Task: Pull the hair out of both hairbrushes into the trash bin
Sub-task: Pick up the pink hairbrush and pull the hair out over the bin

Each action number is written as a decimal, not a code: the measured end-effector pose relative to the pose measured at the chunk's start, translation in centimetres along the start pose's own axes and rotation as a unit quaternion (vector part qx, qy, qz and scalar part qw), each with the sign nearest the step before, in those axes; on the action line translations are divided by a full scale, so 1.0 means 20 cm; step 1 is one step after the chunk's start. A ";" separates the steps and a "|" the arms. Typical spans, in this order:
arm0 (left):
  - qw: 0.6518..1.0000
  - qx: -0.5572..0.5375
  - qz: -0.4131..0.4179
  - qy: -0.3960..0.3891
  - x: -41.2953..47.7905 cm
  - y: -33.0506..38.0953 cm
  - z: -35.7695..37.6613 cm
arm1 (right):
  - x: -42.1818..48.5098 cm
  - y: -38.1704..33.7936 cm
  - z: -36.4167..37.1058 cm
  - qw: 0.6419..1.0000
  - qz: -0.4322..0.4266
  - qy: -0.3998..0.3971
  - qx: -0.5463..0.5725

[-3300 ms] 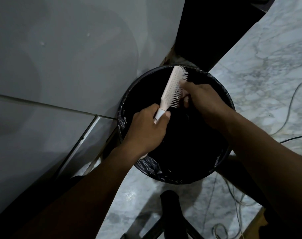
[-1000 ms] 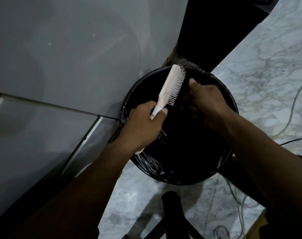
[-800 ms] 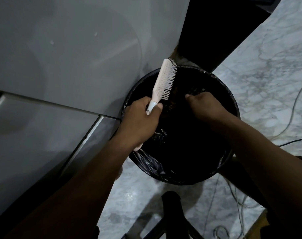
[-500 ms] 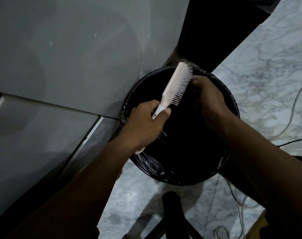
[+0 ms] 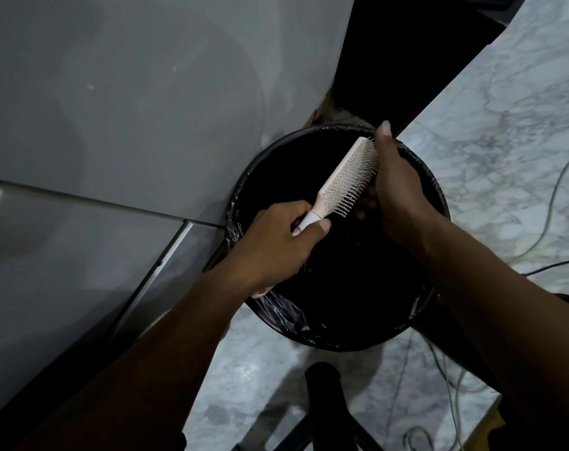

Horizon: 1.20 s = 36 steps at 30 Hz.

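A pale pink hairbrush [image 5: 343, 179] is held over a round black trash bin [image 5: 437, 200] lined with a black bag. My left hand [image 5: 276, 249] grips its handle, with the bristles facing right. My right hand [image 5: 397, 190] lies against the bristles near the brush's tip, thumb pointing up and fingers curled under the head. Any hair between those fingers is too dark to make out. No second brush is in view.
A grey cabinet panel [image 5: 130, 109] stands left of the bin, touching its rim. The floor is white marble [image 5: 504, 125] with thin cables [image 5: 550, 206] trailing at the right. A dark stand leg [image 5: 324, 395] rises at the bottom centre.
My right hand dropped into the bin, away from the brush, then rose back to the bristles near the tip. The left hand tilted the brush left, then right again.
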<state>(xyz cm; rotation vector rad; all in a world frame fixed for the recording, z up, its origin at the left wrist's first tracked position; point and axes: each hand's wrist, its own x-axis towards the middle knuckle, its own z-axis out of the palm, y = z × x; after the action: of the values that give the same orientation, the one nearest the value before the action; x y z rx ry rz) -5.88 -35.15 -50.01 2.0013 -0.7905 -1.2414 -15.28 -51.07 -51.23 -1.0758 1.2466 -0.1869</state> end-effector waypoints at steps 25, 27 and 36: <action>0.991 -0.106 0.002 -0.088 -0.01 0.06 -0.05 | 0.07 -0.01 -0.03 0.978 0.001 -0.098 0.187; 0.987 -0.128 0.004 -0.099 -0.01 0.06 -0.06 | 0.04 -0.02 -0.04 0.976 0.014 -0.154 0.156; 0.990 -0.128 -0.016 -0.049 0.00 0.07 -0.08 | 0.02 0.01 -0.03 0.986 0.018 -0.113 0.120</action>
<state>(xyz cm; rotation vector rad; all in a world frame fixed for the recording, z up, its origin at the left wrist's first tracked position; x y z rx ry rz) -4.66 -35.66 -48.39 1.7633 -0.6114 -1.3926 -15.67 -51.54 -51.49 -0.8416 1.0095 -0.1772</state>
